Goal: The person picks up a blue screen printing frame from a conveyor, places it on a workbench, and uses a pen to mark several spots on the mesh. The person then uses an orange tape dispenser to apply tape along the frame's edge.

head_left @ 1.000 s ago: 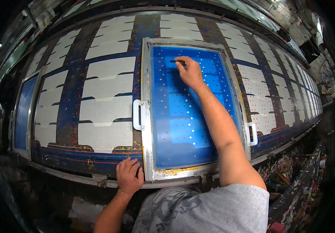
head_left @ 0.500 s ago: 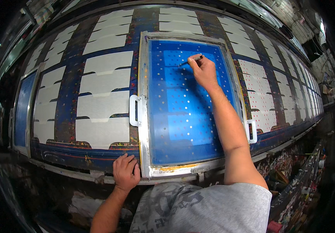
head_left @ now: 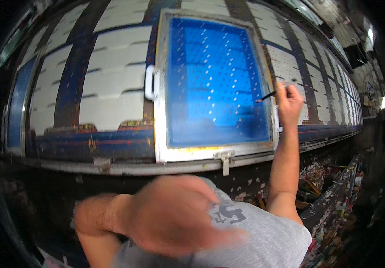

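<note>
My right hand [head_left: 290, 105] pinches a slim black pen-like tool [head_left: 267, 96]. Its brownish tip points left, over the right side of a screen-printing frame [head_left: 214, 154]; I cannot tell whether it touches. Blue mesh [head_left: 192, 134] fills the frame, with rows of pale dots and a brighter blue area in its middle. White handles sit on its sides; the left handle [head_left: 152, 83] shows whole, the right one is partly behind my right wrist. My left hand [head_left: 174, 216] is raised close in front of my grey shirt, its fingers smeared by motion.
Pale cut sheets [head_left: 114, 78] lie in columns on the long, paint-spotted table. Some sheets [head_left: 284, 67] right of the frame bear red dots. Another blue screen [head_left: 20, 102] stands at the far left. A metal rail [head_left: 125, 168] runs along the front edge; scraps litter the lower right [head_left: 330, 210].
My right hand has moved right and down from the mesh's middle to its right edge, tool still pinched. My left hand has left the table edge for my chest. The view has shifted.
</note>
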Available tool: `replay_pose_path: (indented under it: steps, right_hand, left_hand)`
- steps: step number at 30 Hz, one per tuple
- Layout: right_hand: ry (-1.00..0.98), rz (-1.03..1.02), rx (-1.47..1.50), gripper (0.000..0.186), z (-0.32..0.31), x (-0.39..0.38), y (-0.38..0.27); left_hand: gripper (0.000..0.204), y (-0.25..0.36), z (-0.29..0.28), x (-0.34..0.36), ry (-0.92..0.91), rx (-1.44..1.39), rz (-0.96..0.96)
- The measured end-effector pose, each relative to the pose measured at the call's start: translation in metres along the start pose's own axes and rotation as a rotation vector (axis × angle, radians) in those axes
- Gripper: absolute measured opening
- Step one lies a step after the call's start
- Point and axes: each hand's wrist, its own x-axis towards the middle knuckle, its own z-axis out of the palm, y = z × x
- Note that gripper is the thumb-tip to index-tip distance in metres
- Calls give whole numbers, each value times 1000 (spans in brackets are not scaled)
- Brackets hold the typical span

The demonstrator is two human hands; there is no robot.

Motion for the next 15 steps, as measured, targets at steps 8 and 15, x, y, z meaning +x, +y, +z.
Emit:
replay_pose_path:
  steps: [8,15]
  right_hand:
    - [94,8,-49,16,-80,-88,-25]
    - [138,200,87,14,-98,-144,-35]
  left_hand:
    - [47,31,25,35,299,-18,388]
    - [21,41,-18,-7,154,127,80]
